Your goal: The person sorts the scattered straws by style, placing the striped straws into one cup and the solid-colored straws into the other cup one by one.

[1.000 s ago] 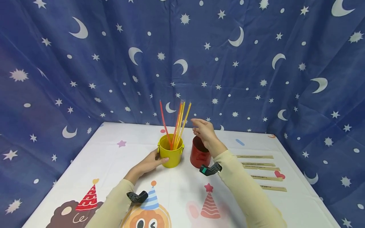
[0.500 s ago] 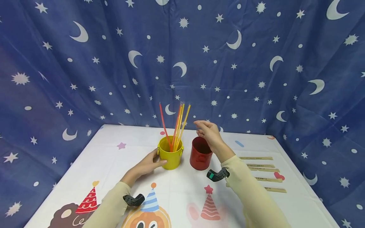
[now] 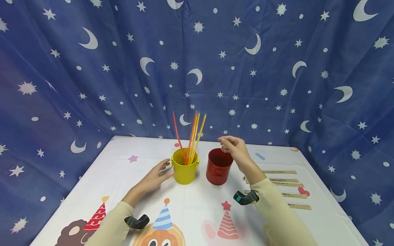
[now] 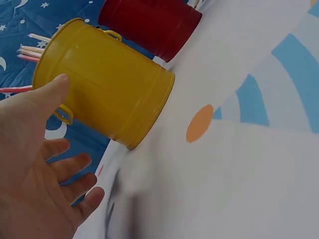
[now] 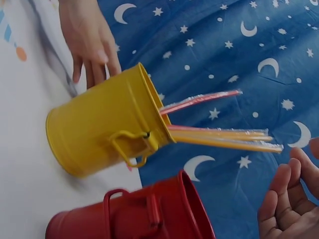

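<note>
A yellow bucket (image 3: 184, 173) stands upright on the table, with several plastic-wrapped drinking straws (image 5: 224, 138), red and yellow, leaning out of its top. At its left side is my left hand (image 3: 153, 178), fingers spread and holding nothing; in the left wrist view the thumb (image 4: 56, 92) overlaps the bucket's wall. A red bucket (image 3: 218, 172) stands just to the right of the yellow one, nothing showing above its rim. Over its right rim hovers my right hand (image 3: 237, 153), fingers loosely bent and nothing between them. In the right wrist view that hand's fingers (image 5: 281, 191) appear beyond the straw tips.
Several narrow paper-wrapped sticks (image 3: 295, 195) lie in rows on the right of the table, partly hidden behind the right forearm. A white cloth with cartoon prints covers the table (image 3: 191, 215). Behind hangs a blue curtain (image 3: 215, 82) with moons and stars.
My left hand has drawn back from the yellow bucket to the left and its fingers have come off it. The right hand has shifted right and slightly lower, away from the straws.
</note>
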The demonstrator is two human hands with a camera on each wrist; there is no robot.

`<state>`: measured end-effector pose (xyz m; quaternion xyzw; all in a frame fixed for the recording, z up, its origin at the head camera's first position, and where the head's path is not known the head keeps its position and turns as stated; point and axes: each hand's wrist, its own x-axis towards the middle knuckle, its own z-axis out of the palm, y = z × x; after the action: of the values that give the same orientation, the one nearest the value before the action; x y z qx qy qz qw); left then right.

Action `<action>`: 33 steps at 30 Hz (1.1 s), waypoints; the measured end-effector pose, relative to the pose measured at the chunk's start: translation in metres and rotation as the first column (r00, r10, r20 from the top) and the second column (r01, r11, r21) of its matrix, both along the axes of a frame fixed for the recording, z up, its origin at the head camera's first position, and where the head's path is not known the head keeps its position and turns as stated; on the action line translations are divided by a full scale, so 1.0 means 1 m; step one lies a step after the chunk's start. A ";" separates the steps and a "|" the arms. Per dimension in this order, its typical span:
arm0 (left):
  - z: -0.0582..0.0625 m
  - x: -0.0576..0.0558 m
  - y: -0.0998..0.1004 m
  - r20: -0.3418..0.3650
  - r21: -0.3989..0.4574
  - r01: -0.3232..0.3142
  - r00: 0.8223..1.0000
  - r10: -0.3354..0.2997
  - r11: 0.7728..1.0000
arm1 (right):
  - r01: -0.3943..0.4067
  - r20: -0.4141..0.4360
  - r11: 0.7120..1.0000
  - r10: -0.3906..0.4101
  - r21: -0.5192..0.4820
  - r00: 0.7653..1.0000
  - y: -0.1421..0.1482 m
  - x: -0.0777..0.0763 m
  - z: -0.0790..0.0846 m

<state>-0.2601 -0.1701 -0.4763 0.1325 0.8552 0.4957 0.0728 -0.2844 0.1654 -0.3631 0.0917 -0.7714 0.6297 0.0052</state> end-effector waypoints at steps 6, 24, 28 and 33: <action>0.006 0.011 -0.006 -0.036 0.002 -0.040 0.999 0.040 0.999 | 0.011 -0.069 1.000 -0.009 0.021 0.998 0.017 0.011 -0.010; 0.025 0.043 0.001 -0.212 0.045 -0.068 0.974 0.076 0.997 | 0.053 -0.192 0.991 -0.030 0.121 0.981 0.059 0.024 -0.032; 0.031 0.050 0.007 -0.224 0.058 -0.053 0.972 0.065 0.997 | 0.080 -0.206 0.988 -0.051 0.135 0.977 0.069 0.026 -0.035; 0.037 0.056 0.019 -0.225 0.066 -0.009 0.974 0.024 0.998 | 0.093 -0.207 0.987 -0.064 0.132 0.976 0.080 0.027 -0.039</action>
<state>-0.2041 -0.1511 -0.4388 0.1830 0.8426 0.5055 -0.0331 -0.2571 0.2457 -0.4024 0.1247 -0.8124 0.5604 0.1021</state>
